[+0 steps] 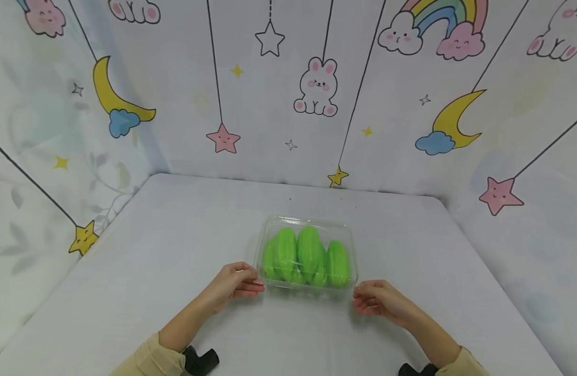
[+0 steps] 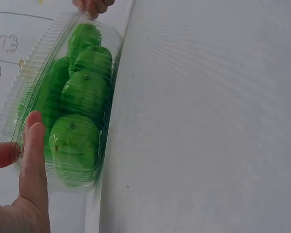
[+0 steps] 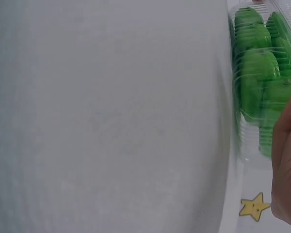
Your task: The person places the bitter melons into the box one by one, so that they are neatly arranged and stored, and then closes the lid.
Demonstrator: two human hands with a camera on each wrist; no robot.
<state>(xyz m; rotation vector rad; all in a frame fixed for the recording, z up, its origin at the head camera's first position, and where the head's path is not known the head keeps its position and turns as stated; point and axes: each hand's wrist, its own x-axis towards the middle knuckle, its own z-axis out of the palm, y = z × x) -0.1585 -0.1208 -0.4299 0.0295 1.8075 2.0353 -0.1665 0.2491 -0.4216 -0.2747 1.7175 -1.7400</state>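
Note:
A clear plastic clamshell box (image 1: 327,234) sits lidded on the white table, filled with several bright green, elongated, ridged pieces (image 1: 337,263) that resemble small cucumbers. At the box's near left corner, my left hand (image 1: 234,286) pinches the rim between thumb and fingers; the left wrist view shows the thumb (image 2: 4,155) on one side and the fingers (image 2: 33,160) on the other. My right hand (image 1: 384,303) grips the near right corner with bent fingers. In the right wrist view the back of that hand (image 3: 288,165) partly covers the box, hiding its fingertips.
The white tabletop (image 1: 185,235) runs back to an upright cloth backdrop (image 1: 166,104) printed with stars, moons and rabbits. Cloth also stands along both sides. Black devices (image 1: 201,361) are worn at both wrists, by the beige sleeves.

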